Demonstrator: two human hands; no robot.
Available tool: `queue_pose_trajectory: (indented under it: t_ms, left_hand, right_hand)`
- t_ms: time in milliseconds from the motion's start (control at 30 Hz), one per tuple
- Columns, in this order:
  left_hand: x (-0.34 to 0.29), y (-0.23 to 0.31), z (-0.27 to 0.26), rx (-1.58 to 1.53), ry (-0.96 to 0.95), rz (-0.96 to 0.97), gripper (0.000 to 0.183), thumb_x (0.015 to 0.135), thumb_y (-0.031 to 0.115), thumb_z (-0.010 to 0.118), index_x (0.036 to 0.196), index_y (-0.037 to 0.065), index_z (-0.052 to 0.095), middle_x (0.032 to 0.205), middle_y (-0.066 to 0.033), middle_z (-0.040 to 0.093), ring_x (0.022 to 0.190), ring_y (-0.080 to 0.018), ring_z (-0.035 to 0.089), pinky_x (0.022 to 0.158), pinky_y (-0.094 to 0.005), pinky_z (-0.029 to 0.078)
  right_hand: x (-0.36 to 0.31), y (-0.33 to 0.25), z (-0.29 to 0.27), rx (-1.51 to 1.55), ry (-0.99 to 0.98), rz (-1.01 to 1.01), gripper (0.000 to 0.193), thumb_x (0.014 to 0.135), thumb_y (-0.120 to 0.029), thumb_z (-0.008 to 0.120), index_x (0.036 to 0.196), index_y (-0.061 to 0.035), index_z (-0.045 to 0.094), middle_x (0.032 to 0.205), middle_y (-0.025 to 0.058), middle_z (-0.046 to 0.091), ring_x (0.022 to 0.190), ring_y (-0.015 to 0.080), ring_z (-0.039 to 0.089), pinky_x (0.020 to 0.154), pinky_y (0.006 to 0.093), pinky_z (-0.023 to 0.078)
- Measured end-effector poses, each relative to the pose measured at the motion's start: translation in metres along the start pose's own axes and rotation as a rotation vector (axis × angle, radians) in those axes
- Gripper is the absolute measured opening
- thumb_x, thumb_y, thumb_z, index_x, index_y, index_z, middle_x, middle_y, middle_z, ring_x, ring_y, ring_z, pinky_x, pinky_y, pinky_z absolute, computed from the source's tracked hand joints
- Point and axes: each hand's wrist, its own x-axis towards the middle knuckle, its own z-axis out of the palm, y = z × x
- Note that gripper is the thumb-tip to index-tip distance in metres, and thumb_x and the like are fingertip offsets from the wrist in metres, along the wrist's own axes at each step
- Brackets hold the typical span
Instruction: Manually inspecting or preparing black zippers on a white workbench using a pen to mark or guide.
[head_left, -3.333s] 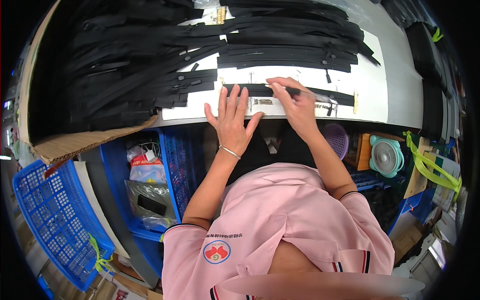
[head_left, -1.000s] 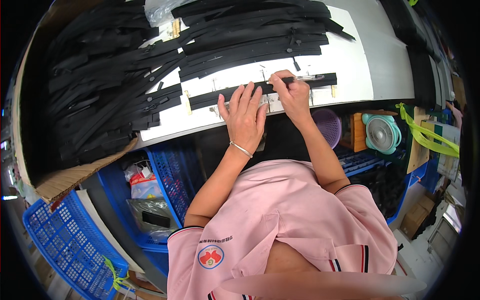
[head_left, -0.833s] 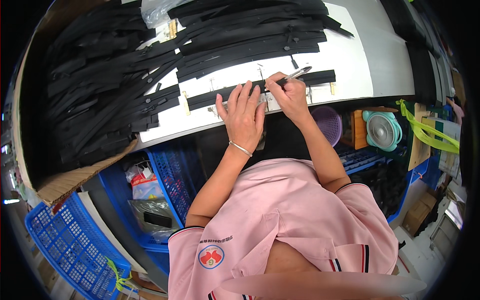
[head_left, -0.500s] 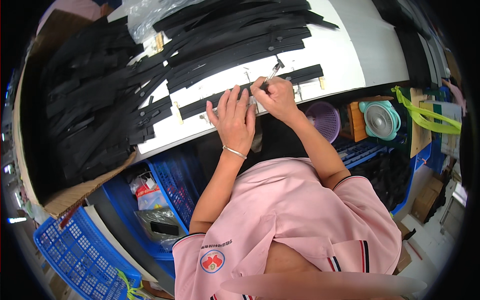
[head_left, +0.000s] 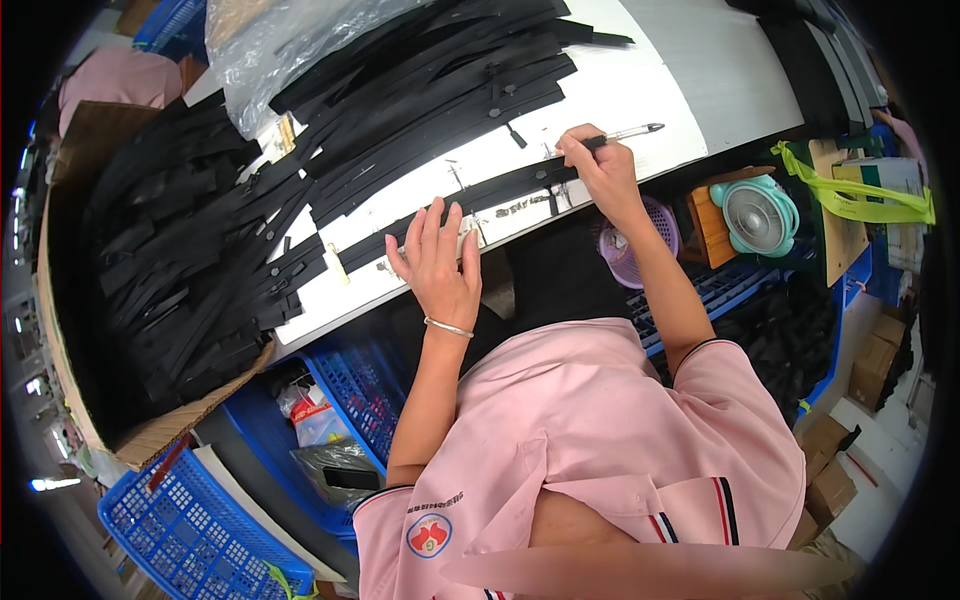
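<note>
My right hand (head_left: 606,176) grips a pen (head_left: 632,132) with a clear barrel and a dark section by the fingers. The pen lies nearly level, its far end out to the right, and its writing end is hidden by my fingers. Below that hand runs a long black fabric strip (head_left: 505,187) along the front of the white table top (head_left: 640,95). Toward the strip's left part, my left hand (head_left: 442,270) rests with fingers spread, tips on the strip. Dark marks and small fittings show on the white surface beside the strip.
Many black strips (head_left: 430,90) lie farther back, with clear plastic (head_left: 290,60) over some. An open cardboard box (head_left: 62,330) full of strips stands left. Blue crates (head_left: 190,520), a purple basket (head_left: 622,262) and a teal fan (head_left: 760,217) sit below the table edge.
My right hand has moved right along the strip, and the pen has tipped from steep to nearly level. My left hand stays spread on the strip. The whole view has shifted slightly.
</note>
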Motion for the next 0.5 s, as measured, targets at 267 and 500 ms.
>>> queue_pose_trajectory:
  t_ms: [267,500]
  left_hand:
    - [-0.0004,0.0011,-0.0023,0.011,-0.022,-0.02,0.035,0.091,0.018,0.073,0.125,0.009,0.071,0.139,-0.0079,0.063,0.131,-0.0276,0.054,0.12,-0.0541,0.02]
    - [0.0006,0.0018,-0.0032,0.028,-0.039,-0.024,0.037,0.093,0.016,0.07,0.13,0.011,0.069,0.14,-0.0057,0.062,0.133,-0.0264,0.052,0.12,-0.0524,0.02]
  right_hand:
    - [-0.0021,0.0057,0.0008,0.083,0.033,-0.065,0.018,0.098,-0.011,0.067,0.091,0.0055,0.07,0.079,0.0016,0.069,0.064,0.0044,0.051,0.057,0.0236,0.042]
    - [-0.0021,0.0048,-0.0019,0.028,0.018,-0.106,0.018,0.095,-0.009,0.068,0.086,0.0072,0.068,0.082,0.0044,0.071,0.057,0.0061,0.049,0.052,0.0266,0.04]
